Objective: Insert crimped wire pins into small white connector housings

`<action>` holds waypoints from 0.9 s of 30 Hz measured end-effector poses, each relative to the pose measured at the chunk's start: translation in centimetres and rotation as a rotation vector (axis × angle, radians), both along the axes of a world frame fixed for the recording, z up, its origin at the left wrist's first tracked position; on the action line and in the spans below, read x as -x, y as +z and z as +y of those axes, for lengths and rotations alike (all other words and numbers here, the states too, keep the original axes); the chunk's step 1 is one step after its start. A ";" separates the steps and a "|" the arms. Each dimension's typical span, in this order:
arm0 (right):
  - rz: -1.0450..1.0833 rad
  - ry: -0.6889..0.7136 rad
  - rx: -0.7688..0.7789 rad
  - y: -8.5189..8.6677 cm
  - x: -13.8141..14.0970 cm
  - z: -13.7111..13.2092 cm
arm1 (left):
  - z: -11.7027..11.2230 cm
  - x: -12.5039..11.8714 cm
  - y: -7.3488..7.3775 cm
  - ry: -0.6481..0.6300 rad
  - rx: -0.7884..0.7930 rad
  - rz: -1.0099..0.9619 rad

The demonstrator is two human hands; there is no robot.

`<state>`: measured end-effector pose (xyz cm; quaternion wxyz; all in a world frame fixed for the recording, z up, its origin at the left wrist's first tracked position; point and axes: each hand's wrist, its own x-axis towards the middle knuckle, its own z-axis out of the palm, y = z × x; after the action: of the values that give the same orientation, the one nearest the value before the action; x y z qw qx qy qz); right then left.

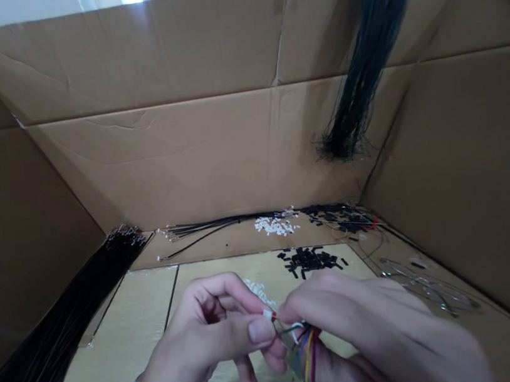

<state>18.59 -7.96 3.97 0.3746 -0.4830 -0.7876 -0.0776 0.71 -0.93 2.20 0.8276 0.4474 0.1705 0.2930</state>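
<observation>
My left hand (210, 343) pinches a small white connector (268, 314) between thumb and forefinger, low in the middle of the view. My right hand (374, 332) is closed on a bunch of thin coloured wires (305, 345), red, yellow, green and blue, whose ends meet the connector. Both hands touch at the fingertips above a pale wooden table (128, 335).
Cardboard walls (184, 157) enclose the table on three sides. A thick bundle of black wires (53, 346) lies at left, another hangs at upper right (362, 75). Black wires (222, 224), white connectors (276, 226) and black connectors (309, 259) lie behind my hands.
</observation>
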 end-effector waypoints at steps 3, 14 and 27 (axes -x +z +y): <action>-0.035 0.016 -0.021 -0.2 -0.1 0.1 | 0.1 0.0 0.0 -0.009 0.005 -0.009; -0.025 0.055 -0.174 -0.4 0.2 0.0 | 0.0 0.1 0.0 0.010 0.019 0.017; -0.077 0.071 -0.078 -0.7 -0.1 0.2 | -0.2 0.1 -0.3 0.035 -0.004 -0.034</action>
<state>18.71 -7.80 3.23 0.3653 -0.4364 -0.8144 -0.1134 0.63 -1.09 1.91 0.8242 0.4409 0.1637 0.3155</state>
